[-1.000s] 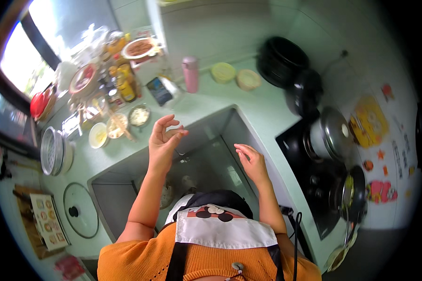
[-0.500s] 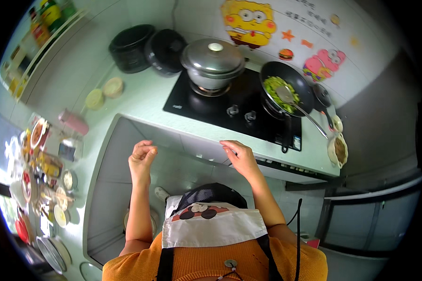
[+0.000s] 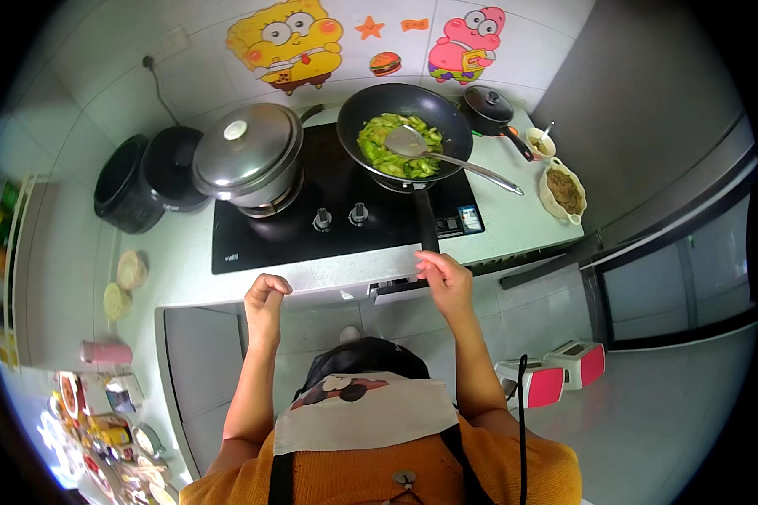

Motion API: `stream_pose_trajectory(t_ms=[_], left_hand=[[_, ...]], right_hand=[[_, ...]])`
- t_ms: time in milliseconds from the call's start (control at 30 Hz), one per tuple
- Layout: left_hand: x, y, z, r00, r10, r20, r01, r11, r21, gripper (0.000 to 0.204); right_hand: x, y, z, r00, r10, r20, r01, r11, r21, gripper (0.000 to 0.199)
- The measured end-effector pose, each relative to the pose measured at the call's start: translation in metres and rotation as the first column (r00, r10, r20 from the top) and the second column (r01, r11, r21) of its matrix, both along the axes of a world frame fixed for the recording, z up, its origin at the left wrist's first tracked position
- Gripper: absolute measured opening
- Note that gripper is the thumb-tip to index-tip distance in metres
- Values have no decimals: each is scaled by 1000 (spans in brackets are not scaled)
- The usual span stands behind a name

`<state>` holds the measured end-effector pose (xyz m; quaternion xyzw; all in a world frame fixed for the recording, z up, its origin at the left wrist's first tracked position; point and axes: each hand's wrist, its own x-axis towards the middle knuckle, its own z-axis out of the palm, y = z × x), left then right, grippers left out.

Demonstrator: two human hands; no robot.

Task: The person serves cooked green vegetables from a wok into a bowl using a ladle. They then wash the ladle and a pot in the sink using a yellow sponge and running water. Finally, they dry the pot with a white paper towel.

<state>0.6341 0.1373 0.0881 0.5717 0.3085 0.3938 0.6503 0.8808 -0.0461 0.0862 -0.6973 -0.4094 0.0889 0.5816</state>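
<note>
My left hand [image 3: 266, 305] hovers before the counter's front edge, fingers curled in, with nothing visible in it. Beside the end of the black wok handle [image 3: 427, 220] is my right hand [image 3: 446, 284], its fingers bent but apart and holding nothing; whether a fingertip touches the handle I cannot tell. The black wok [image 3: 453, 118] sits on the right burner with chopped green vegetables [image 3: 381, 158] in it. A metal spatula [image 3: 472, 168] rests in the wok, its blade on the vegetables and its handle reaching out over the right rim.
On the left burner of the black hob [image 3: 261, 244] stands a lidded steel pot [image 3: 248, 151]. A small lidded pan [image 3: 487, 105], a small bowl [image 3: 541, 143] and a white dish of brown food [image 3: 562, 192] are at right. Black cookware [image 3: 126, 189] and a pink bottle [image 3: 105, 352] lie left.
My view has swung right and closer to the hob. My right hand has come near the wok handle; both hands remain without anything in them. The spatula still lies in the wok.
</note>
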Motion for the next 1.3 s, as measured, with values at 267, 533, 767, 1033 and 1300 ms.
stream_pose_trajectory(t_ms=[267,533,767,1033,1300], left_hand=[[72,40,-14,987,-162,6,162,979,-123,13],[128,33,-57,967,-229,-109,196,949,-249,15],[160,-18,-89,998,-57,-10,48,912,-407,16],[192,-133,-100,980,167,-108,-198,767,-611,23],[180,-194,-83,967,226,-121,-253,778,-575,26]], right_hand=[[69,-28,-13,871,-288,-399,214,951,-222,21],[133,-70,-122,582,-422,-695,18,861,-508,15],[217,-116,-224,60,-377,-924,173,916,-362,23],[231,-127,-230,-115,-243,-963,145,955,-258,31],[245,-142,-220,315,-267,-911,-324,872,-368,35]])
